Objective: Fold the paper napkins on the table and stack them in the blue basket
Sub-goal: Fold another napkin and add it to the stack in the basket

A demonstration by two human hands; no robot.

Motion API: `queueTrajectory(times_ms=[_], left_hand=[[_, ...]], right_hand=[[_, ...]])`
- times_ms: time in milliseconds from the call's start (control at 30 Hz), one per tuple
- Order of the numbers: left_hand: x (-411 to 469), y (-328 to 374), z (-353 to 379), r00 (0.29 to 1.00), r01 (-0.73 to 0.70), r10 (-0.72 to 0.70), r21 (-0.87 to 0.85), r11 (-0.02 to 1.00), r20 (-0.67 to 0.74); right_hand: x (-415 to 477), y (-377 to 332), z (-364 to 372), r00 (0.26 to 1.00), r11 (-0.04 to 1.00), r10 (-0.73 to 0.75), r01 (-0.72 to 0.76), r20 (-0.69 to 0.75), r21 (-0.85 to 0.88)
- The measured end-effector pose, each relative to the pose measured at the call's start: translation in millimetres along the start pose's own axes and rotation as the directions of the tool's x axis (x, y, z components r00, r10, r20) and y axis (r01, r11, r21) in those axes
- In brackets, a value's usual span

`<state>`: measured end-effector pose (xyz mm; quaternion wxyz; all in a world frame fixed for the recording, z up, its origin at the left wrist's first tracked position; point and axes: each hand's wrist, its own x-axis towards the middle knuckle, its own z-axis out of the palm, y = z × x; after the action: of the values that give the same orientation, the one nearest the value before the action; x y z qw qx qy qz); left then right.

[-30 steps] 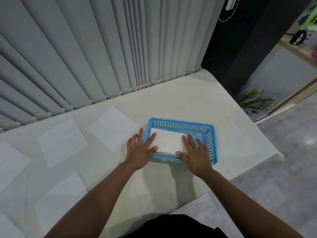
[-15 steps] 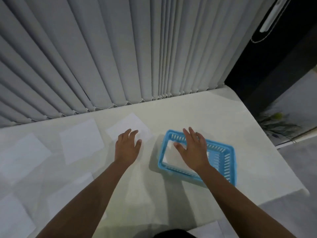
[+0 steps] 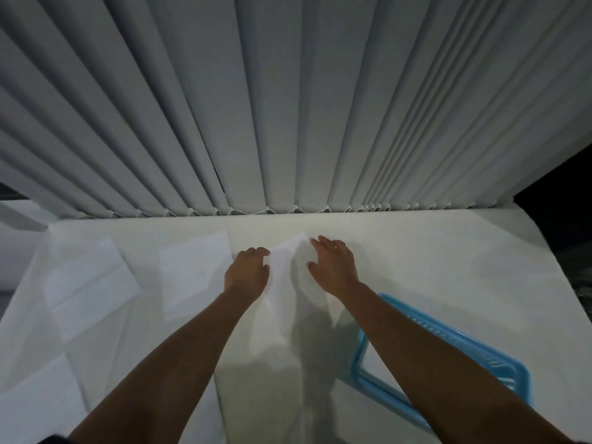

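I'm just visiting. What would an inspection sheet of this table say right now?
Surface: table, pale, with creases.
Job's things: napkin partly lifted between the hands; other napkins flat at left; blue basket near right, partly behind an arm.
Clutter: nothing seen.
Hands: left hand pinches the napkin's edge; right hand touches it, fingers spread.
Cables: nothing seen.
Surroundings: vertical blinds behind the table.

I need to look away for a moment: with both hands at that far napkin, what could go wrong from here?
The left hand grips the napkin at one edge while the right hand lies at the other side; an uneven pull could crumple or tear it. The right forearm crosses above the blue basket, so drawing back low might knock it.
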<state>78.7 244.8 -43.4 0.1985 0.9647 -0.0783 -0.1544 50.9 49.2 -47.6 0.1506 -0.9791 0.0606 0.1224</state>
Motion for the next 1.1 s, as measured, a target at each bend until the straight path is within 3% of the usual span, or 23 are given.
queueTrajectory(times_ms=[200,400,500,700,833,1000,1100], left_hand=[[28,-2,6,0.997,0.072,-0.072,-0.005,0.997,0.018],[42,-9,2,0.985,0.154,-0.141,-0.128,0.98,0.099],[40,-11,-5,0.995,0.073,-0.066,-0.096,0.993,0.077],[18,-7,-13,0.984,-0.151,0.148,-0.025,0.988,-0.097],[-6,0,-10,0.983,-0.176,0.181,-0.155,0.972,0.013],[-35,4,2,0.97,-0.243,0.242,-0.191,0.951,-0.031],[-48,2,13,0.966,-0.241,0.256,-0.205,0.949,0.048]], right_hand=[[47,-12,7,0.993,0.995,-0.091,0.093,0.073,-0.027],[69,-18,3,0.989,0.995,-0.102,0.099,0.106,0.032],[72,-19,-4,0.988,0.987,-0.11,0.096,0.108,0.126],[54,-13,-22,0.981,0.966,-0.182,0.166,0.061,0.2],[31,-5,-31,0.975,0.951,-0.211,0.189,0.064,0.246],[9,10,-29,0.952,0.953,-0.303,0.301,0.052,0.041],[-6,21,-25,0.943,0.943,-0.32,0.327,0.095,-0.065]])
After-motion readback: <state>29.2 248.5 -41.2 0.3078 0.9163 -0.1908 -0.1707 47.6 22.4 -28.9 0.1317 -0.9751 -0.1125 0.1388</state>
